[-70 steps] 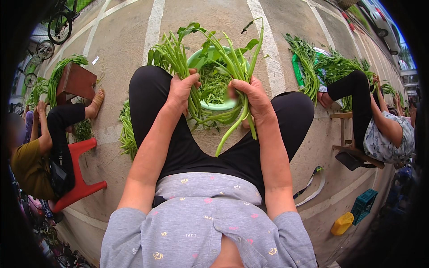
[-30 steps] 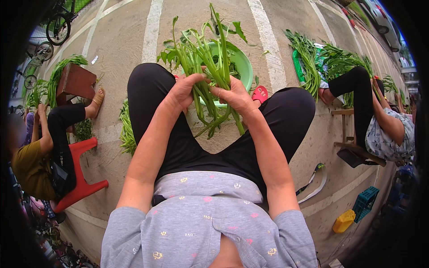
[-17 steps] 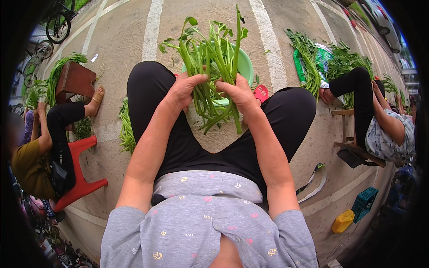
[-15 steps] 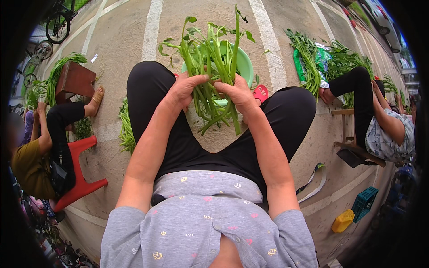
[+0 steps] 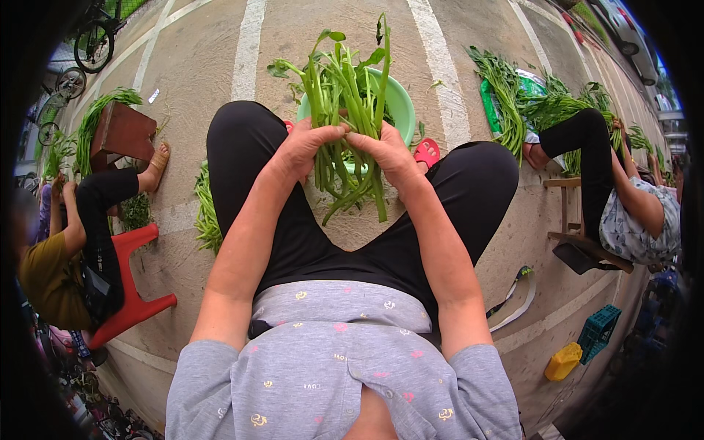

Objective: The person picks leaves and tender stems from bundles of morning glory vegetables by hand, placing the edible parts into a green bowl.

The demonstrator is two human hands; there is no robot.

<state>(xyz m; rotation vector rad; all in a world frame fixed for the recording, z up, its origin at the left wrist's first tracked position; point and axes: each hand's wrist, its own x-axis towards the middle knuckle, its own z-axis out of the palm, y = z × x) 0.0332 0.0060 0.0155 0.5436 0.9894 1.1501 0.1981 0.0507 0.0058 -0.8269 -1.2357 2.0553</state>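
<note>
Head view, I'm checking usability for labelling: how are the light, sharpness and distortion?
Head view: soft even daylight, no hard shadows or glare; both hands, left hand and right hand, and the bunch of green stems are sharp; the painted white lines bow toward the rim; a black vignette rings the picture, and the seated people at the sides look stretched.

Green stalks point(image 5: 345, 95) in both hands point(image 5: 348, 150)

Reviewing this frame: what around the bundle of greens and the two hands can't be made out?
Head view only:
- Green basin: its contents and near rim are hidden behind the bundle of greens.
- Left hand and right hand: palms and fingertips face away, so the grip is unclear.
- Red sandal: partly covered by the right knee.
- Stem ends: too small to tell if trimmed.
</note>
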